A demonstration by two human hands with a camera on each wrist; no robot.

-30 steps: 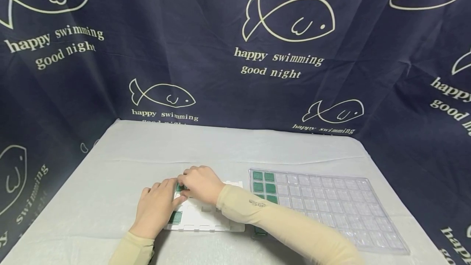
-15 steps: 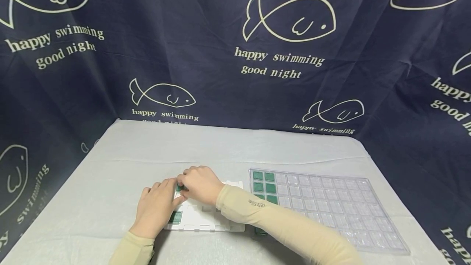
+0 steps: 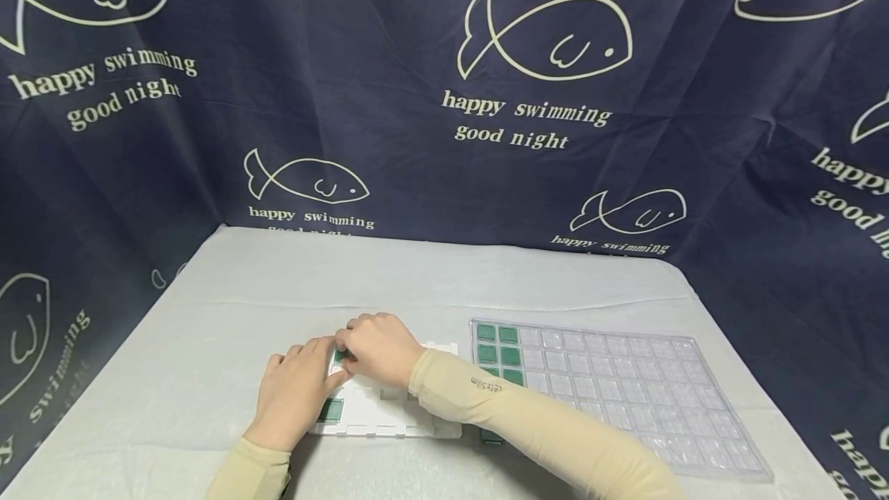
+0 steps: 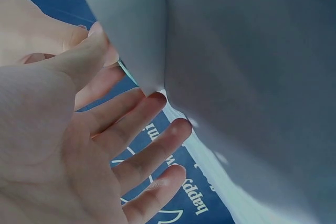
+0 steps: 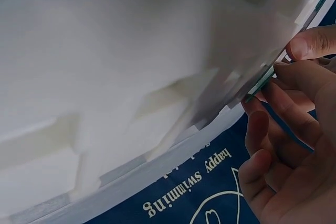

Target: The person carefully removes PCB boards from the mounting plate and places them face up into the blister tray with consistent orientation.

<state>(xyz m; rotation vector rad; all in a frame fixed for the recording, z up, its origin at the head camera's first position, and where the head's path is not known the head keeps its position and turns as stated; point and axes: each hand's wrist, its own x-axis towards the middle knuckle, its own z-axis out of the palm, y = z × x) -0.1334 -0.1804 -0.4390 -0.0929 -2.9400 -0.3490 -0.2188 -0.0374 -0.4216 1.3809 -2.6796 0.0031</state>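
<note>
A white tray (image 3: 378, 430) with raised blocks lies in front of the person, one green circuit board (image 3: 332, 410) in its near left corner. At the far left corner my right hand (image 3: 380, 349) pinches another green circuit board (image 5: 261, 83) between thumb and finger; its thin edge shows in the right wrist view. My left hand (image 3: 290, 392) lies along the tray's left side, its thumb close to that same board. In the left wrist view the left fingers (image 4: 152, 153) are spread and fairly straight, tips at the tray's edge. The hands mostly cover the held board in the head view.
To the right lies a large clear plastic tray (image 3: 628, 369) of many small compartments. Green circuit boards (image 3: 510, 355) fill part of its two left columns, and the right sleeve (image 3: 528, 415) crosses over its near left part. A dark fish-print curtain (image 3: 417, 99) surrounds the white-covered table (image 3: 278, 276).
Almost nothing differs. Both hands stay at the far left corner of the white tray, and the visible strip of the pinched circuit board looks slightly smaller than a second ago.
</note>
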